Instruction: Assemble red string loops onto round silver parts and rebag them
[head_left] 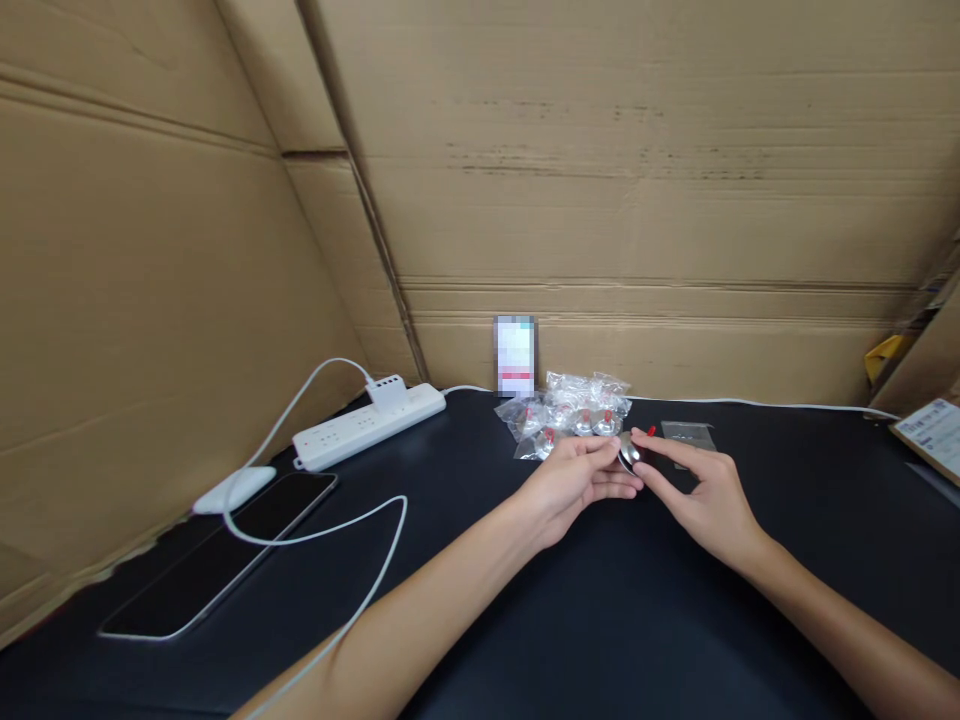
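Note:
Between my two hands is a small, shiny silver domed piece (629,453), with a red tip showing just above the right fingers. My left hand (581,483) grips it from the left, its thumb against the edge and the other fingers curled beneath. From the right, my right hand (697,490) pinches the same piece with thumb and forefinger. Right behind the left hand lies a pile of clear plastic bags (574,405) holding similar silver pieces with red parts. A flat clear bag (688,436) lies behind the right hand.
A lit screen (515,357), blurred out, leans against the cardboard wall (637,200). Left stand a white power strip (367,428), a white oval device (235,490) and a dark tablet (225,560). A white cable (375,590) crosses my left forearm. A labelled package (934,440) lies right.

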